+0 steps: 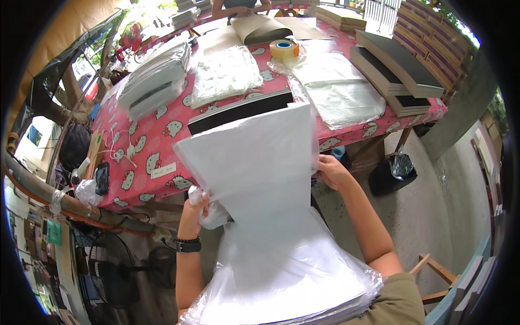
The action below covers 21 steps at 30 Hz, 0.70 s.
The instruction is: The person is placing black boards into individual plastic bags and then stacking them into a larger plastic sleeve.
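A large flat white pack of paper or board [254,146] in clear plastic stands tilted in front of me, against the table edge. My left hand [196,210] is closed on a bunched fold of clear plastic bag [215,215] at its lower left side. At the right edge my right hand [332,171] pinches the plastic; the fingertips are partly hidden behind the pack. Below, on my lap, lies a stack of white sheets in clear plastic [292,271]. Just behind the upright pack, a black-topped board stack [244,111] rests on the table.
The table has a pink patterned cloth [143,176]. On it are plastic-wrapped stacks [157,76], clear bags [227,76], a tape roll [284,49] and dark-covered board stacks [398,67]. A person [242,7] is at the far side. A black bin [392,174] stands right.
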Available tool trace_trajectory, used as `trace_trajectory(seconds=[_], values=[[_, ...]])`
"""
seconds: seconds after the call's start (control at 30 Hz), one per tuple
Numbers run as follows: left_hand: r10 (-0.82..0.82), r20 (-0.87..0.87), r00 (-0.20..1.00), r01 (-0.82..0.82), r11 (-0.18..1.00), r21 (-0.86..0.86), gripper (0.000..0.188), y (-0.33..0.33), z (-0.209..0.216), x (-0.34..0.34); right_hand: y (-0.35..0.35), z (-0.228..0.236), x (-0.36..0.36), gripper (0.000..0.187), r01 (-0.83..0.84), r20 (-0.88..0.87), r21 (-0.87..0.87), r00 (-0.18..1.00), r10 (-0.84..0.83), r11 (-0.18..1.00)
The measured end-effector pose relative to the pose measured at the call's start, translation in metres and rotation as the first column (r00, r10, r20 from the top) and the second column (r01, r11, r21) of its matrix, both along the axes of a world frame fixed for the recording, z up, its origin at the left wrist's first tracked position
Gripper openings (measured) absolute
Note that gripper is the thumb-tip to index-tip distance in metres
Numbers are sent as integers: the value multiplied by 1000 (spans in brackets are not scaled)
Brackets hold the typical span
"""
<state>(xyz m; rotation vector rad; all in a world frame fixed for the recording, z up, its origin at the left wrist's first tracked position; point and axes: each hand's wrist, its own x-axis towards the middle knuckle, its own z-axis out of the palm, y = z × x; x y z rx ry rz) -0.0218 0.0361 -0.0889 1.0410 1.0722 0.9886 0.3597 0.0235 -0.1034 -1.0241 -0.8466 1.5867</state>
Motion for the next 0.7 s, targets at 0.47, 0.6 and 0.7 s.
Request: trace_trajectory(seconds=[0.47,0.6,0.7], values=[[373,-349,860,-145,833,534,25,-22,-120,-1,-61,-87,2,18,-69,504,28,863,46,997],[298,-454,839,33,806,591,20,-28,-81,25,-73,-81,1,13,-50,530,119,848,-21,992],[311,-707,635,287,755,590,13,-43,-73,6,-76,-57,-11,13,-77,630,292,766,-131,953]])
